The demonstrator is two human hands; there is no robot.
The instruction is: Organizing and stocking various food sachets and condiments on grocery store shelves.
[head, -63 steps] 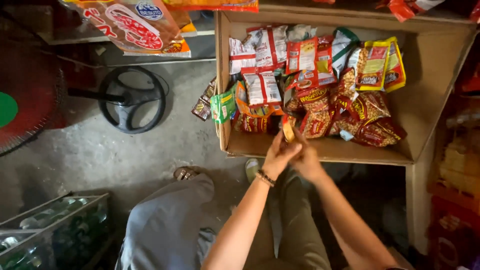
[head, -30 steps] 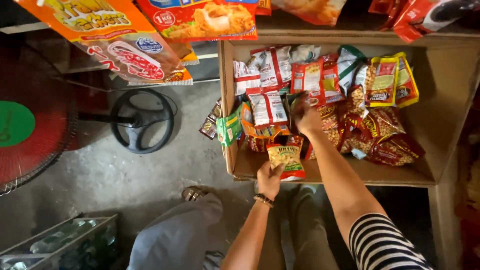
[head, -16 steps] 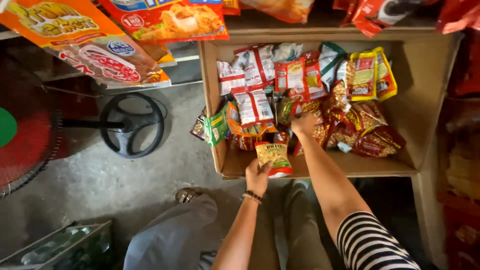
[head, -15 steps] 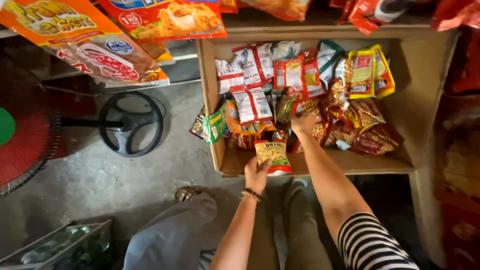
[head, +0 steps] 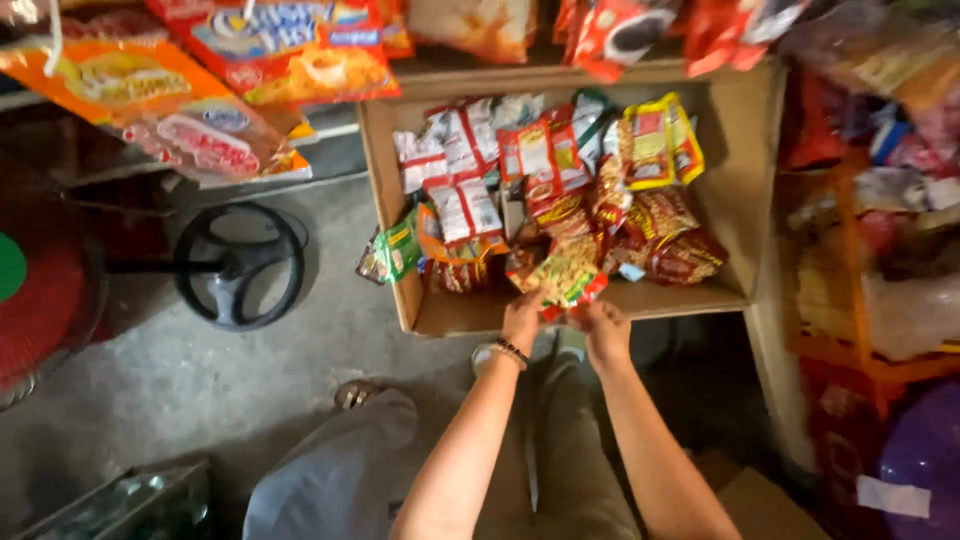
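Observation:
My left hand (head: 522, 320) and my right hand (head: 604, 330) both grip a small snack packet (head: 566, 278), orange and green with a red edge, at the front rim of an open cardboard box (head: 385, 215). The box holds several snack packets, red and white ones (head: 462, 175) to the left, yellow ones (head: 658, 145) at the back right, dark red ones (head: 670, 240) in the middle. A beaded bracelet sits on my left wrist.
Large snack bags (head: 290, 55) hang overhead at the top left. A black round fan base (head: 240, 265) stands on the concrete floor left of the box. Green packets (head: 395, 250) lean outside the box. Shelves with goods (head: 880, 230) stand at right.
My right hand has come back out of the pile in the box and joined my left hand on the small packet. The view has shifted left.

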